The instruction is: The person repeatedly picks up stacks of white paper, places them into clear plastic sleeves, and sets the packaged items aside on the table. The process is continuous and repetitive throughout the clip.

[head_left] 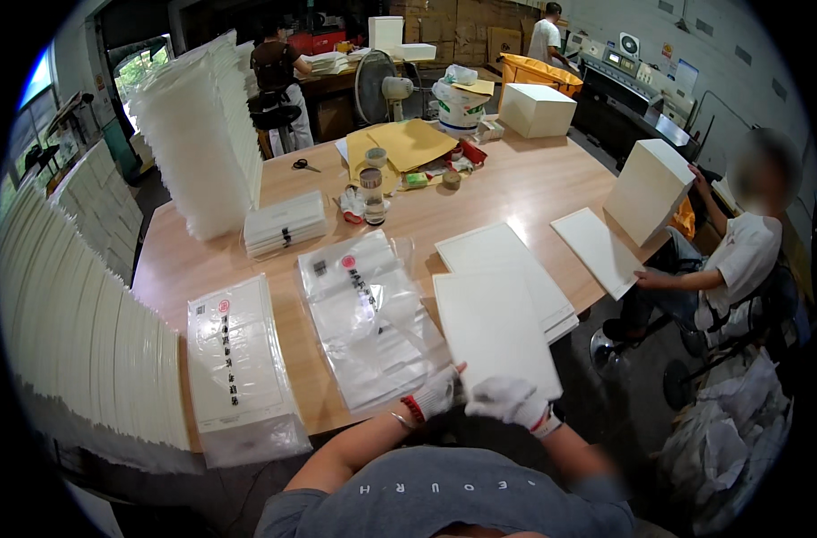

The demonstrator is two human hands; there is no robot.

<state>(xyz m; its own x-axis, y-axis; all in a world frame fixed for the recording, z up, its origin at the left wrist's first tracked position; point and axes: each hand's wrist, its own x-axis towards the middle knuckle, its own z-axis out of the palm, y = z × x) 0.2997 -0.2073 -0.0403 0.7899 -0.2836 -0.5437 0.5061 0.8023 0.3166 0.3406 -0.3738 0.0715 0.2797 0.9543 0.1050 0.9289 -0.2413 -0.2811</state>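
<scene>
A stack of white paper (496, 327) lies tilted at the near table edge, partly over another white paper stack (507, 255). My left hand (435, 394), in a white glove with a red cuff, grips its lower left corner with a bare fingertip showing at the edge. My right hand (509, 401), gloved too, is closed at its bottom edge; its lower fingers are hidden. Left of my hands lie clear plastic bags (359, 309) with dark and red print. Farther left is a bagged white paper pack (238, 350), its loose plastic end hanging toward me.
Tall white paper stacks (189, 134) rise at the left. Bundled packs (286, 224), scissors (306, 165), tape rolls (371, 184) and yellow paper (399, 143) lie across the table (525, 179). At right, a seated co-worker (740, 242) handles a white paper block (649, 193). A fan (375, 87) stands behind.
</scene>
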